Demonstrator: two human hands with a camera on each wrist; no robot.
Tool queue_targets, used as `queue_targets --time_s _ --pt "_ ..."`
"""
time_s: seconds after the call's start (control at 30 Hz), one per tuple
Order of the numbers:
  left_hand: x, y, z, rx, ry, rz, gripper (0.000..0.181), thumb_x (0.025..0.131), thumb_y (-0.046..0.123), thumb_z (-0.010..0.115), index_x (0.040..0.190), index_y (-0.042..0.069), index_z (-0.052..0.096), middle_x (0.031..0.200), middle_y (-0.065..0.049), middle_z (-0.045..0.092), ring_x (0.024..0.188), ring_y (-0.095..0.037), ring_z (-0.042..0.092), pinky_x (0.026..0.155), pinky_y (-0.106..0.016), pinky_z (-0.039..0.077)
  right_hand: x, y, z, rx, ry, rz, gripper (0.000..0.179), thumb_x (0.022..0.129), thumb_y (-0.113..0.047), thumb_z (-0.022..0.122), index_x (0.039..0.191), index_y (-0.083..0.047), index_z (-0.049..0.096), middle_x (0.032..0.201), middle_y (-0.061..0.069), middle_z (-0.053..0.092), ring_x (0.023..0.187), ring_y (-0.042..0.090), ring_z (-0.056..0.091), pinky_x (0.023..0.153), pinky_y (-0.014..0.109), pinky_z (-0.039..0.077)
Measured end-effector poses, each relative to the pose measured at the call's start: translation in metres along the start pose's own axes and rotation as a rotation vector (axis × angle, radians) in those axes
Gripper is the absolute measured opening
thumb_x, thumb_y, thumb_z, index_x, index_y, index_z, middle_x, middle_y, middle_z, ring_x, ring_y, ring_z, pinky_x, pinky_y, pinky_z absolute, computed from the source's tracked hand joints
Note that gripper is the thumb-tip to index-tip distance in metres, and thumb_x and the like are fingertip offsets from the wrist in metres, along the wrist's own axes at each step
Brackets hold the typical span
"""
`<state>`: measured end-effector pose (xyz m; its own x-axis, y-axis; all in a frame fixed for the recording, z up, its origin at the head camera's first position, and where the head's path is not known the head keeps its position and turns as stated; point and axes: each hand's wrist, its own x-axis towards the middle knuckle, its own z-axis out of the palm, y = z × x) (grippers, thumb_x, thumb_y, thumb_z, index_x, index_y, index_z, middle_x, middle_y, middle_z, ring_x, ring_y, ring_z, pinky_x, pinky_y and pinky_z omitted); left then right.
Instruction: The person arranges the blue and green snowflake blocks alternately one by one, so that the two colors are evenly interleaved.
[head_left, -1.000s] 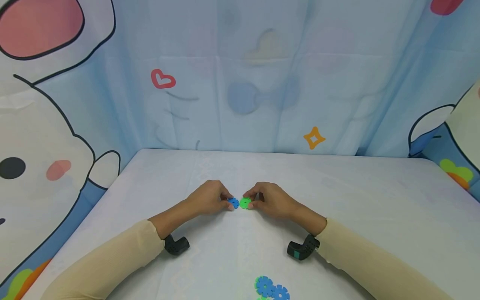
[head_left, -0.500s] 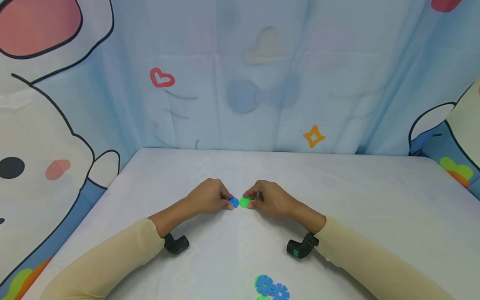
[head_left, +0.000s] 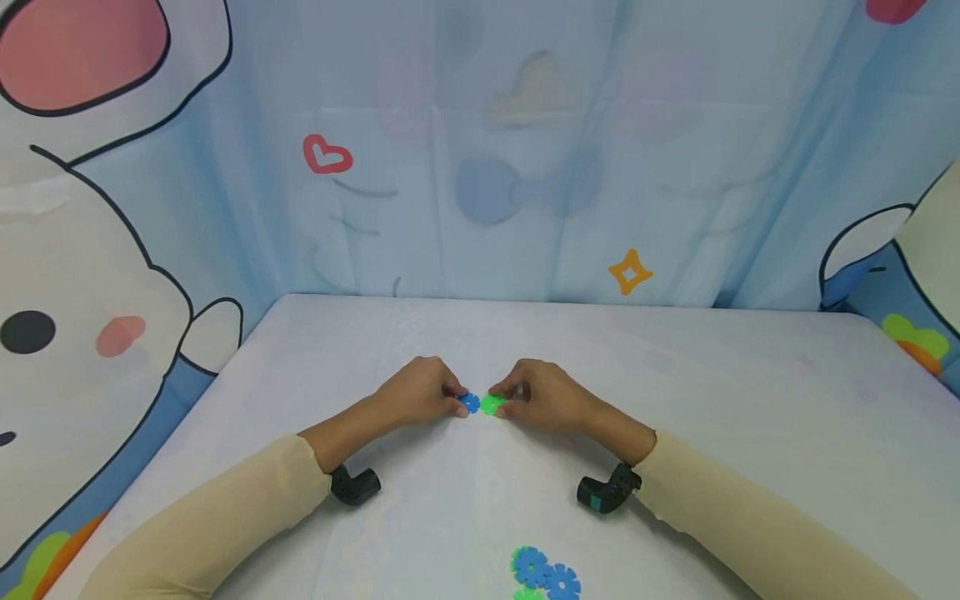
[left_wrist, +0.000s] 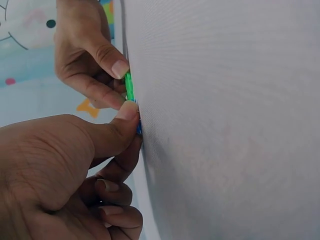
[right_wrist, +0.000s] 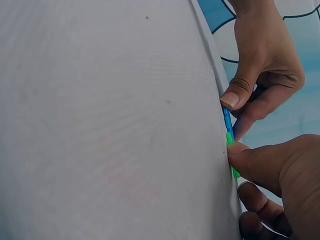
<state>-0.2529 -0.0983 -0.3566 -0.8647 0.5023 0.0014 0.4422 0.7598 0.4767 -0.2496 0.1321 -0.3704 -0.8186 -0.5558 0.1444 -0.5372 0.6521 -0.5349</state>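
Between thumb and finger, my left hand point(head_left: 420, 393) pinches a small blue notched disc point(head_left: 470, 402). Opposite it, my right hand point(head_left: 551, 397) pinches a green notched disc point(head_left: 492, 405) the same way. The two discs lie flat, edge to edge, close over the white table near its middle. In the left wrist view the green disc point(left_wrist: 130, 86) shows edge-on, while my left thumb hides most of the blue one point(left_wrist: 139, 127). From the right wrist the blue disc point(right_wrist: 228, 119) and the green disc point(right_wrist: 229, 137) overlap slightly at their rims.
Closer to the body, a cluster of blue notched discs point(head_left: 531, 567) with green ones point(head_left: 528, 595) sits at the bottom of the head view. The white table point(head_left: 675, 375) ends at a printed blue curtain point(head_left: 405, 233). Each wrist carries a black camera point(head_left: 355, 486).
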Motion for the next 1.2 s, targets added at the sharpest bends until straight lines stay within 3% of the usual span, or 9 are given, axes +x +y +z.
queue_targets --time_s 0.27,0.5,0.8,1.2 --pt "0.0 0.0 -0.001 -0.014 0.004 -0.02 0.028 0.083 0.023 0.08 0.105 0.007 0.077 0.1 -0.002 0.077 0.093 -0.011 0.069 0.075 -0.026 0.053 -0.001 0.001 0.0 -0.002 -0.001 0.0 0.026 0.087 -0.019 0.075 0.112 -0.012 0.075 0.096 -0.002 0.066 0.076 0.008 0.05 0.065 0.023 0.043" --pt "-0.002 -0.002 -0.002 -0.026 0.023 -0.016 0.028 0.08 0.023 0.082 0.103 0.008 0.077 0.078 0.005 0.07 0.07 -0.009 0.057 0.066 -0.025 0.047 -0.001 0.0 0.002 -0.01 0.006 0.008 0.025 0.086 -0.02 0.075 0.111 -0.014 0.075 0.097 -0.003 0.066 0.077 0.008 0.05 0.067 0.023 0.043" --pt "0.001 -0.013 0.001 -0.117 0.009 -0.015 0.021 0.083 0.024 0.08 0.1 0.014 0.073 0.072 0.006 0.063 0.067 -0.009 0.055 0.066 -0.026 0.046 0.0 -0.002 0.002 0.009 0.013 0.043 0.025 0.085 -0.02 0.076 0.11 -0.014 0.075 0.096 -0.005 0.066 0.078 0.01 0.05 0.067 0.024 0.043" --pt "0.003 -0.016 0.002 -0.15 -0.014 -0.005 0.016 0.086 0.021 0.077 0.099 0.014 0.069 0.07 0.004 0.061 0.063 -0.008 0.051 0.062 -0.025 0.043 0.002 -0.001 0.001 0.026 -0.005 0.064 0.023 0.085 -0.02 0.076 0.108 -0.014 0.075 0.087 -0.004 0.065 0.076 0.01 0.051 0.069 0.024 0.044"
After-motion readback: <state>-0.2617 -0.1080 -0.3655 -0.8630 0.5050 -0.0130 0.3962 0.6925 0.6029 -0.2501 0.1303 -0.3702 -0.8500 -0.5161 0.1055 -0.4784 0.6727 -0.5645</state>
